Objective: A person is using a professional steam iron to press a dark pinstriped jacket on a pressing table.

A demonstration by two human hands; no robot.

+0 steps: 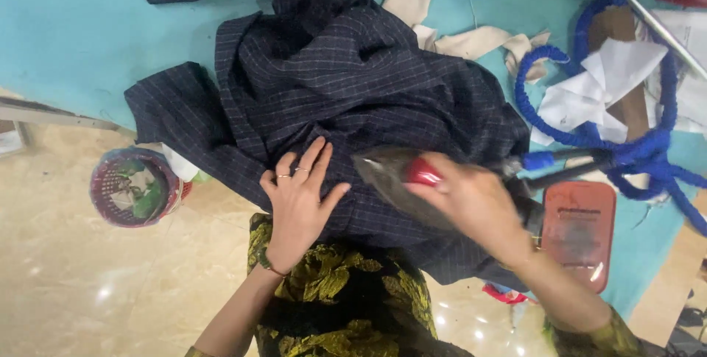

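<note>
Basket: a mesh waste basket (135,186) sits on the floor, well left of my left grip.
Left grip (298,199): fingers spread, pressed flat on the dark checked cloth (324,85) to keep it smooth.
Right grip (475,206): clamped on the iron (398,173), its soleplate on the cloth just right of my left grip.
Hose: blue cord (626,151) trails right across the bench (74,33).

The bare turquoise tabletop (81,40) at the left lies open for a hand to pass. To the right, a looped blue fabric-wrapped hose (633,147), white paper sheets (604,81), beige cloth scraps (471,40) and a flat red rectangular iron rest (578,232) crowd the surface. The heaped dark checked woollen garment (346,92) fills the middle.
</note>
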